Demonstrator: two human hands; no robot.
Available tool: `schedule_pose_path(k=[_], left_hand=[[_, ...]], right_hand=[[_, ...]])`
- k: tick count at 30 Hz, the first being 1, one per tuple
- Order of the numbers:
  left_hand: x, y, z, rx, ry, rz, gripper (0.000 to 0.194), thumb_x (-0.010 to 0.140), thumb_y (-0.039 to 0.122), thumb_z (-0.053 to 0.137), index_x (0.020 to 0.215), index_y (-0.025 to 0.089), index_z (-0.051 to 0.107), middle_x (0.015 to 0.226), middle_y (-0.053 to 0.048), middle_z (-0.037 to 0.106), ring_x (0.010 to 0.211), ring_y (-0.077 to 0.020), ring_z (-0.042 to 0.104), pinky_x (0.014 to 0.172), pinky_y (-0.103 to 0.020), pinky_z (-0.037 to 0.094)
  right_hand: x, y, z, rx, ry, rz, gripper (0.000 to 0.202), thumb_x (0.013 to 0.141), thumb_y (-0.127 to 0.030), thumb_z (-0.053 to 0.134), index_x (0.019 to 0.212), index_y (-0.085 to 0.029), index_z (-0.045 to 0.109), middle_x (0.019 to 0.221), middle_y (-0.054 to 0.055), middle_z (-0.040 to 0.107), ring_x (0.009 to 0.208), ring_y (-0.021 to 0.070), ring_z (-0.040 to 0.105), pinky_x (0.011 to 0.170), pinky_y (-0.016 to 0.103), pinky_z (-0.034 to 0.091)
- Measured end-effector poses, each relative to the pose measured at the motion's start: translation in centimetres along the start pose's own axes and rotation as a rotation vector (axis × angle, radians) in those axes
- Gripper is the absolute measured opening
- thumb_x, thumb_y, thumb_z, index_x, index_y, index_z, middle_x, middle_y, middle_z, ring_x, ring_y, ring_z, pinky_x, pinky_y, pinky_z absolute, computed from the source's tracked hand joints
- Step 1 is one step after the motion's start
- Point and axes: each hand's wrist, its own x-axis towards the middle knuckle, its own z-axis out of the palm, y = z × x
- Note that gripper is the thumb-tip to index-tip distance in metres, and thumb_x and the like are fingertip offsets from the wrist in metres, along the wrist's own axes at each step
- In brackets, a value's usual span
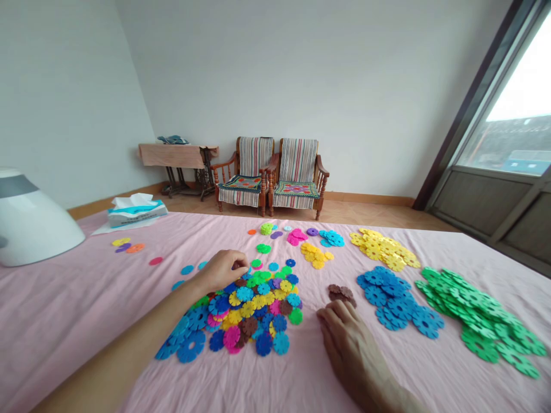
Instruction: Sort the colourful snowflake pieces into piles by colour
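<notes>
Over the back left edge of a mixed pile of coloured notched discs [247,310] is my left hand [226,268], its fingers curled; whatever it may hold is too small to tell. My right hand [346,338] lies at the near edge of a small brown disc group [341,291], fingers bent down and their tips hidden. To its right are a blue pile [387,295] and a green pile [477,315]. Behind stand a large yellow pile [383,248], a smaller yellow group [315,254], and pink [297,236] and light blue [331,238] groups.
A pink cloth [172,378] covers the table. At the left are a white appliance [34,223] and a tissue box [136,213], with a few loose discs [135,248] nearby. Beyond the table stand two wooden chairs [256,158] and a small cloth-covered table [172,155].
</notes>
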Motion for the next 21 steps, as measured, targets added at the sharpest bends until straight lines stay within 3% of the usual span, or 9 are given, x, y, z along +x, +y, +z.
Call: schedule_pose_path(k=[5,9,15,21], left_hand=[[2.1,0.2,1.4,0.057,0.058,0.022,0.022,0.076,0.013,0.054,0.088,0.018,0.072,0.091,-0.005,0.071,0.080,-0.0178,0.064,0.073,-0.025,0.046],[3.6,0.1,2.7,0.102,0.036,0.099,0.026,0.074,0.014,0.061,0.098,0.021,0.071,0.102,-0.006,0.068,0.099,-0.0221,0.060,0.088,-0.029,0.043],[4.0,-0.5,2.9,0.174,-0.018,0.101,0.012,0.070,0.015,0.065,0.079,0.020,0.070,0.087,-0.005,0.066,0.087,-0.0227,0.062,0.078,-0.028,0.044],[3.6,-1.5,2.1,0.200,-0.029,0.036,0.014,0.064,0.015,0.064,0.077,0.019,0.065,0.080,-0.003,0.064,0.080,-0.0208,0.061,0.069,-0.025,0.042]], right_hand=[[-0.1,0.1,0.2,0.026,0.003,0.011,0.022,0.088,-0.007,0.040,0.078,-0.019,0.055,0.088,0.008,0.056,0.085,0.0216,0.052,0.075,0.037,0.044],[-0.1,0.2,0.2,0.041,-0.008,0.023,0.022,0.089,-0.007,0.040,0.078,-0.019,0.054,0.088,0.007,0.056,0.084,0.0209,0.052,0.074,0.036,0.044],[-0.1,0.3,0.1,0.035,0.003,0.019,0.021,0.088,-0.008,0.041,0.078,-0.020,0.054,0.087,0.006,0.055,0.083,0.0202,0.053,0.073,0.035,0.044],[-0.1,0.3,0.3,0.029,0.003,0.005,0.022,0.089,-0.007,0.040,0.079,-0.020,0.054,0.088,0.007,0.055,0.088,0.0216,0.052,0.077,0.037,0.043]])
